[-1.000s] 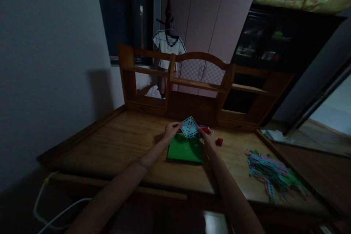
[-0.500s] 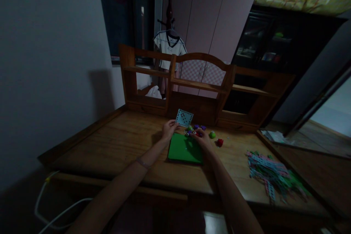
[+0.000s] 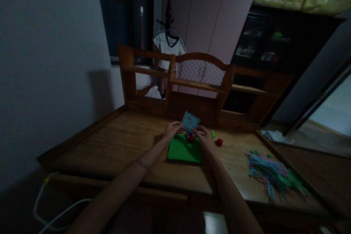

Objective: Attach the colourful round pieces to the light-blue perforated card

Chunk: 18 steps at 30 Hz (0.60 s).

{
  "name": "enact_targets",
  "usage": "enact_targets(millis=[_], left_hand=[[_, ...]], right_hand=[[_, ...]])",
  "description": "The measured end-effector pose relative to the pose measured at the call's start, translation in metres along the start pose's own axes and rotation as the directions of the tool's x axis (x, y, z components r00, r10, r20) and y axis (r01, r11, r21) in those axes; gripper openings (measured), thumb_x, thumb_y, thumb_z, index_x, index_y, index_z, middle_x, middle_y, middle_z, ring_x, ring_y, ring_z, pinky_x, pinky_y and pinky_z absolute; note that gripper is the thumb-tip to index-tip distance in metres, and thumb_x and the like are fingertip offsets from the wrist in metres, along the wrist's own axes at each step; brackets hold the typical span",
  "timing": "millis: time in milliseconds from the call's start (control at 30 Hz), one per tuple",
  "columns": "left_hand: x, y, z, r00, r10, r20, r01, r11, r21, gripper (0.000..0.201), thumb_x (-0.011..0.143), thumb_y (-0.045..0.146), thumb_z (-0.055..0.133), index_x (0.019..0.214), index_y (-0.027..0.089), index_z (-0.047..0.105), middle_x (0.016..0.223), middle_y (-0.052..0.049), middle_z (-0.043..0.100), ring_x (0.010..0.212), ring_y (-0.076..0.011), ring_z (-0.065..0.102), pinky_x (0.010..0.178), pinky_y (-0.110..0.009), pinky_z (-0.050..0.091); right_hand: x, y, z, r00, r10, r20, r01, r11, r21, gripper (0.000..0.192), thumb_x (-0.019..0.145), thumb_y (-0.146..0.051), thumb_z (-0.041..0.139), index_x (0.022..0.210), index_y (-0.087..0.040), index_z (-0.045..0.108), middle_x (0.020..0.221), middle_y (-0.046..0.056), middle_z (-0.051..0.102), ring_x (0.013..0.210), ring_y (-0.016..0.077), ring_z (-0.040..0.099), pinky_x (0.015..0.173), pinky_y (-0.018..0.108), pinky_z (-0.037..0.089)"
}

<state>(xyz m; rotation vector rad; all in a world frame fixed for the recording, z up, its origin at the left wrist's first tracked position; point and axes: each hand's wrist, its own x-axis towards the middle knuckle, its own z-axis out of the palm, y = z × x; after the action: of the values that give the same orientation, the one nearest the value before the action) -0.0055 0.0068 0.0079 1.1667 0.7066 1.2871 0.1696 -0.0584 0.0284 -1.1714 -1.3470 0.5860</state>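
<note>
My left hand (image 3: 173,130) pinches the left corner of a pale blue square plate with holes (image 3: 190,120), held up and tilted above the table. At the plate's lower right edge, the fingers of my right hand (image 3: 205,139) are drawn together. Whatever they may hold is too dark and small to name. Below both hands lies a flat green board (image 3: 184,150). A small red piece (image 3: 191,138) shows at its back edge, among purple pieces with eye-like white spots that are partly covered by my hands and the plate.
A green piece (image 3: 212,134) and another red piece (image 3: 219,142) stand right of my right hand. A heap of pink, blue and green perforated strips (image 3: 270,170) lies at the table's right. The wooden shelf unit (image 3: 197,85) rises along the back edge.
The blue plate has shifted right and turned to a diamond-like tilt. My right hand has come up from the small pieces to the plate's lower edge.
</note>
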Motion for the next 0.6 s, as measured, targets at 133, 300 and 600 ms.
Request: enact_targets(millis=[133,300,600], left_hand=[[-0.002,0.001,0.004,0.996,-0.019,0.091,0.019,1.000,-0.003,0.046,0.063,0.041,0.072,0.094,0.010,0.056,0.080,-0.009,0.068,0.068,-0.0207,0.066,0.063,-0.032,0.054],[-0.008,0.013,0.003,0.998,0.008,0.058,-0.011,0.999,0.041,0.048,0.076,0.053,0.056,0.102,0.012,0.055,0.079,-0.011,0.068,0.067,-0.0205,0.066,0.060,-0.030,0.052],[-0.019,0.015,0.015,0.975,0.220,0.006,-0.206,0.899,0.387,0.040,0.082,0.052,0.045,0.085,0.016,0.062,0.062,-0.004,0.063,0.056,-0.0161,0.059,0.054,-0.023,0.044]], right_hand=[[0.002,0.008,0.000,0.998,0.056,0.003,-0.056,0.996,0.063,0.039,0.063,-0.052,0.064,0.078,-0.016,0.066,0.072,0.004,0.064,0.065,0.0167,0.056,0.057,0.025,0.043],[0.011,-0.010,-0.022,0.969,0.112,-0.219,-0.080,0.986,0.150,0.042,0.063,-0.054,0.063,0.079,-0.015,0.064,0.061,0.001,0.057,0.047,0.0104,0.045,0.045,0.023,0.035],[-0.091,-0.069,-0.233,0.789,-0.005,-0.614,-0.279,0.888,-0.366,0.028,0.063,-0.049,0.069,0.085,-0.032,0.070,0.084,0.016,0.066,0.067,0.0259,0.059,0.063,0.045,0.038]])
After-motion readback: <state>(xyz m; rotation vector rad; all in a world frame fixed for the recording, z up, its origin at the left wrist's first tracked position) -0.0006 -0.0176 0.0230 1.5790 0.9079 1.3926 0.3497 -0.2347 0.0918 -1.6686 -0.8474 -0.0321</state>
